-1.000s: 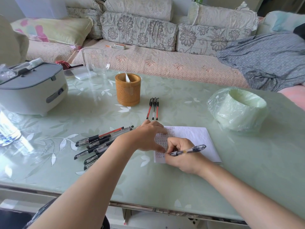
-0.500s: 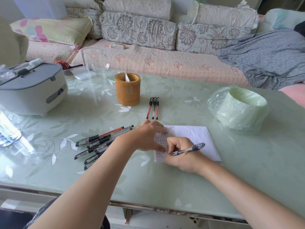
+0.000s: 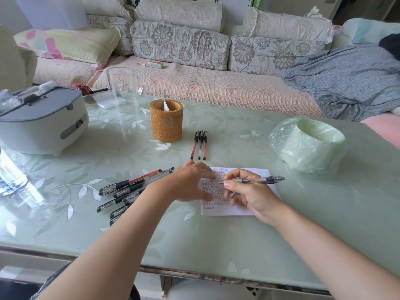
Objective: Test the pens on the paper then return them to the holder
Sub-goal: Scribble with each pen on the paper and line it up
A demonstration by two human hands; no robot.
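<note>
The right hand [image 3: 249, 193], fingers pinching a pen [image 3: 257, 180], has lifted its tip off the paper [image 3: 238, 210]; the left hand [image 3: 190, 185] presses the sheet flat with straight fingers. That test looks finished; the holder [image 3: 166, 124] waits at 11 o'clock, three pens [image 3: 200, 145] at 12.
</note>
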